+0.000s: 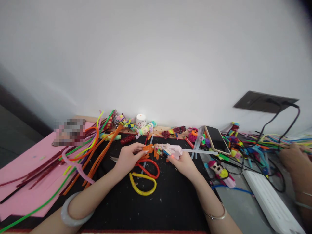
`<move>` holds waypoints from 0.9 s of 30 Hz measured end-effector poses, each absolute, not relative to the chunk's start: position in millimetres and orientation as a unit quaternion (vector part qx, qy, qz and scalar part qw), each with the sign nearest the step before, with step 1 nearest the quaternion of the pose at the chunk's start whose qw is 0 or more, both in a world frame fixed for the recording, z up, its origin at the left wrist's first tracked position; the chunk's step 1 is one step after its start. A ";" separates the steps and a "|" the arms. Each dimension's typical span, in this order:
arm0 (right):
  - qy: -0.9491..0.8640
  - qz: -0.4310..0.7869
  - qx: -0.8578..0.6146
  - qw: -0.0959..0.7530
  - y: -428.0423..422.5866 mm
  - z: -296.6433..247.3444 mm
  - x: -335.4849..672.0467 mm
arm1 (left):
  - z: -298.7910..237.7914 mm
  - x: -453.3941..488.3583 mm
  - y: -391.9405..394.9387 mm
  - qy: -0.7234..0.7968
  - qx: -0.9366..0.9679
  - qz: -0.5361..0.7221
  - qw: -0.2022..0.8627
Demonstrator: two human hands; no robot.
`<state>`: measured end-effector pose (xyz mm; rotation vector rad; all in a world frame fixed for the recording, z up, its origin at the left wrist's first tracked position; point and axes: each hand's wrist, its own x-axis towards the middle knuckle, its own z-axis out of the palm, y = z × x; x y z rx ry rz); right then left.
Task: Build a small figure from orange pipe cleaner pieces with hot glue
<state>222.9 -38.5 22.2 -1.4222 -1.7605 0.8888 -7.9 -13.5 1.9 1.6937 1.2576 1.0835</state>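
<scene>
My left hand (131,156) pinches a short, folded piece of orange pipe cleaner (147,149) between thumb and fingers. Closed around a pale pink hot glue gun (174,150) is my right hand (183,164). A long translucent glue stick (200,151) sticks out of the gun's back, and a small red light glows near my thumb. The gun's nozzle end is crusted with coloured bits and points at the orange piece; whether they touch I cannot tell. Below my left hand lie scissors (143,187) with one red and one yellow handle loop, blades partly under the hand.
Long pipe cleaners (97,156) lie at left over a pink sheet (29,169). Finished pipe-cleaner dolls (220,170), a phone (217,139) and a white power strip (273,201) are at right. A white cup (141,121) stands by the wall. Another person's hand (294,162) reaches in at far right.
</scene>
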 end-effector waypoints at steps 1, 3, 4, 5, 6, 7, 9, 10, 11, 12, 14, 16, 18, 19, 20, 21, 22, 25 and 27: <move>-0.682 0.341 -0.548 0.345 -38.4 21.6 223.3 | 1.9 -8.2 -13.1 0.493 0.658 0.428 0.375; -0.686 0.334 -0.550 0.340 -38.3 20.8 223.9 | 1.6 -8.5 -12.5 0.496 0.652 0.435 0.375; -0.688 0.331 -0.550 0.338 -38.3 20.6 224.0 | 1.5 -8.6 -12.3 0.498 0.649 0.437 0.375; -0.689 0.329 -0.551 0.337 -38.3 20.6 224.2 | 1.4 -8.6 -12.1 0.499 0.647 0.437 0.376; -0.689 0.327 -0.553 0.335 -38.3 20.5 224.2 | 1.4 -8.5 -12.1 0.499 0.646 0.438 0.377; -0.688 0.327 -0.558 0.330 -38.3 20.2 224.4 | 1.4 -8.3 -12.1 0.497 0.645 0.439 0.379; -0.680 0.321 -0.574 0.324 -37.9 18.8 225.0 | 1.6 -7.9 -12.3 0.494 0.642 0.440 0.388; -0.676 0.313 -0.583 0.325 -37.4 17.7 225.7 | 1.6 -7.8 -12.5 0.492 0.640 0.441 0.392; -0.674 0.299 -0.590 0.329 -36.6 16.5 226.7 | 1.6 -7.7 -12.7 0.491 0.638 0.442 0.396; -0.675 0.281 -0.595 0.333 -35.7 15.4 227.9 | 1.5 -7.6 -12.8 0.490 0.635 0.444 0.400; -0.683 0.233 -0.604 0.337 -33.8 14.2 230.6 | 1.3 -7.5 -12.9 0.487 0.629 0.449 0.407; -0.692 0.188 -0.617 0.324 -32.2 14.9 233.1 | 1.2 -7.4 -12.7 0.481 0.618 0.456 0.422; -0.695 0.161 -0.630 0.306 -31.5 16.7 235.3 | 1.1 -7.2 -12.1 0.476 0.601 0.464 0.444; -0.698 0.153 -0.634 0.296 -31.3 17.6 236.3 | 1.0 -7.1 -11.6 0.475 0.591 0.467 0.454; -0.703 0.146 -0.635 0.286 -31.2 18.4 237.3 | 0.8 -7.2 -11.0 0.474 0.582 0.470 0.464; -0.710 0.136 -0.634 0.276 -31.0 18.8 238.4 | 0.3 -7.4 -10.2 0.474 0.572 0.474 0.472; -0.719 0.123 -0.631 0.264 -30.7 19.0 239.7 | -0.2 -7.6 -9.2 0.475 0.564 0.477 0.478; -0.737 0.067 -0.637 0.214 -29.5 18.2 244.2 | -1.6 -8.5 -6.4 0.482 0.545 0.484 0.486; -0.737 0.041 -0.649 0.182 -28.8 16.9 247.1 | -1.1 -8.6 -5.2 0.483 0.534 0.488 0.494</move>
